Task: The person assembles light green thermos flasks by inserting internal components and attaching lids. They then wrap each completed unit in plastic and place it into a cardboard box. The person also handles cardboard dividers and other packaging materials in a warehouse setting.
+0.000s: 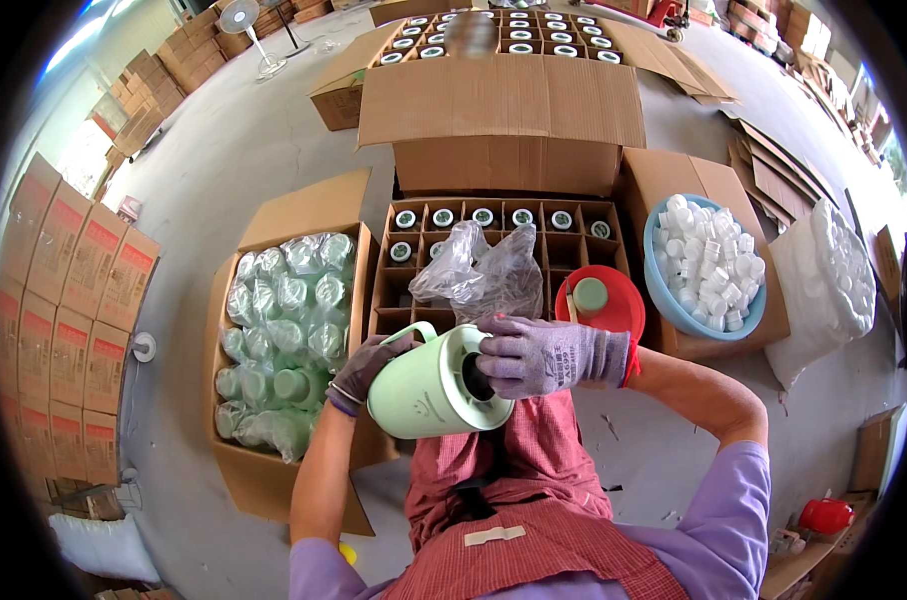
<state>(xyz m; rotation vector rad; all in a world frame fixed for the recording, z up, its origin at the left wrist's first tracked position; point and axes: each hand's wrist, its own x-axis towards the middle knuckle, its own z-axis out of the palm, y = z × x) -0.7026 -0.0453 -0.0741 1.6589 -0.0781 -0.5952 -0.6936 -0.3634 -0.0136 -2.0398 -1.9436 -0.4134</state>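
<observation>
A light green vacuum jug (414, 395) lies tilted over my lap, its mouth toward the right. My left hand (362, 372), in a grey glove, is closed on its handle side. At the mouth, the gloved fingers of my right hand (539, 357) are curled against the rim by a dark round part; whether that is a stopper or the opening I cannot tell. Just beyond the jug, crumpled clear plastic bags (484, 272) lie on a partitioned carton (509, 163) holding several white-topped items. A red basin (629, 303) with a green cup-shaped lid (590, 295) sits beside my right hand.
To the left, an open carton (221, 350) holds plastic-wrapped green parts (294, 293). A blue basin (658, 285) of white caps (712, 262) rests on a carton at right, beside a white sack (824, 290). Farther off stand another filled carton (339, 105), stacked boxes (69, 300) and a fan (240, 15).
</observation>
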